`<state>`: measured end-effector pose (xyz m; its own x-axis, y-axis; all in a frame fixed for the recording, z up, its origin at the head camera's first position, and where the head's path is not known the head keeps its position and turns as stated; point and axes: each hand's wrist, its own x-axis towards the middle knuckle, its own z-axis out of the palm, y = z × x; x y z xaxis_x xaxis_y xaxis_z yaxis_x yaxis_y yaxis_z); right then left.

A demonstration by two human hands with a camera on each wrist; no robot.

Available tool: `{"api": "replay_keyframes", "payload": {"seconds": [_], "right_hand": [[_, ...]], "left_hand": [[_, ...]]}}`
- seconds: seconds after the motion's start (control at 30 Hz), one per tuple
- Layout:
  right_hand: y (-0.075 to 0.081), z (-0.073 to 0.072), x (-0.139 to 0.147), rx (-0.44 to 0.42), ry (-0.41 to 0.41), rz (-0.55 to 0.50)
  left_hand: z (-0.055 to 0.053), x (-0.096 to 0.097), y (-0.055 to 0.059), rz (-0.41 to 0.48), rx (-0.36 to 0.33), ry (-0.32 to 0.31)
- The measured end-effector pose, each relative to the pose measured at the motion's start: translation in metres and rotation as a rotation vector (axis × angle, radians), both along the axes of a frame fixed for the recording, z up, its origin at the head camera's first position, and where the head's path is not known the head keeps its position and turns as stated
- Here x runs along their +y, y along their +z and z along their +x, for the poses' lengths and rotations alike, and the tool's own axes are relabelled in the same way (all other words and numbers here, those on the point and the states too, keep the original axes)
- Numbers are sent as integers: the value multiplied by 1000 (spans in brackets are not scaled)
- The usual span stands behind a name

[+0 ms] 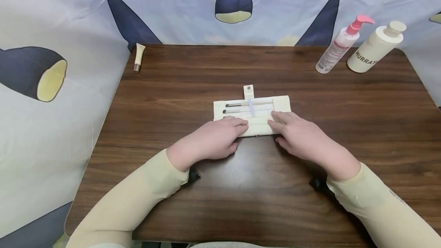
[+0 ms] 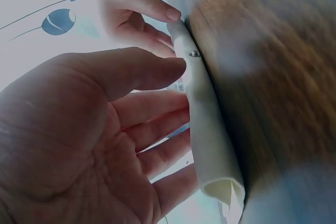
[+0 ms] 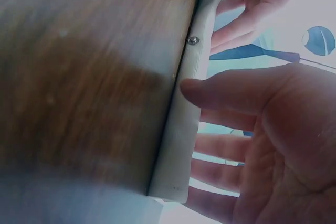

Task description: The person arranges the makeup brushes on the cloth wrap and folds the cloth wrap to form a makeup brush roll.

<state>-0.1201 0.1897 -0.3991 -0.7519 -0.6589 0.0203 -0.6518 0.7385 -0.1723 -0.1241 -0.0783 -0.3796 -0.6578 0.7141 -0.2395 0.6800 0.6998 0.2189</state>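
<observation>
A cream brush case (image 1: 258, 128) lies on the table, its near edge folded over. Slim makeup brushes (image 1: 234, 105) show inside under a pale band (image 1: 251, 107), dark tips toward the left. A tab with a metal snap (image 1: 248, 88) sticks out from the far edge. My left hand (image 1: 220, 135) rests its extended fingers on the case's left part, and my right hand (image 1: 299, 133) presses the right part likewise. Both thumbs stay at the near side, where the wrist views show a metal stud (image 3: 193, 40) on the rolled edge. The fingers partly hide the lower brushes.
A small cream tube (image 1: 139, 57) lies at the table's far left corner. Toward the back right stand a pink-topped pump bottle (image 1: 335, 51) and a larger white bottle (image 1: 373, 49). A patterned cloth (image 1: 186, 7) hangs behind the wooden table (image 1: 165, 75).
</observation>
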Motion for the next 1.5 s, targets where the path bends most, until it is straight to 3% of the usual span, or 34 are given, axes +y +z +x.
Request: {"api": "replay_keyframes", "payload": {"seconds": [0.17, 0.37, 0.57, 0.73, 0.93, 1.13, 1.33, 1.5], "right_hand": [[-2, -3, -1, 57, 2, -16], [-7, -9, 6, -1, -36, -58], [-8, -21, 14, 13, -42, -77], [-8, -25, 22, -75, -68, -98], [-5, -34, 28, -179, -155, -211], [-8, -41, 36, -289, -245, -294], [-3, -45, 41, -321, -307, -329], [-2, -45, 39, -400, -333, -299]], "left_hand": [[-1, 2, 2, -2, 23, 6], [-5, -1, -1, 38, 28, 10], [-13, -4, -6, 87, 65, 39], [-16, -6, -10, 57, 66, 39], [-29, -19, -4, 16, 96, 167], [-45, -41, -9, 184, 11, 278], [-54, -49, -13, 339, -55, 365], [-56, -51, -13, 370, -221, 421]]}}
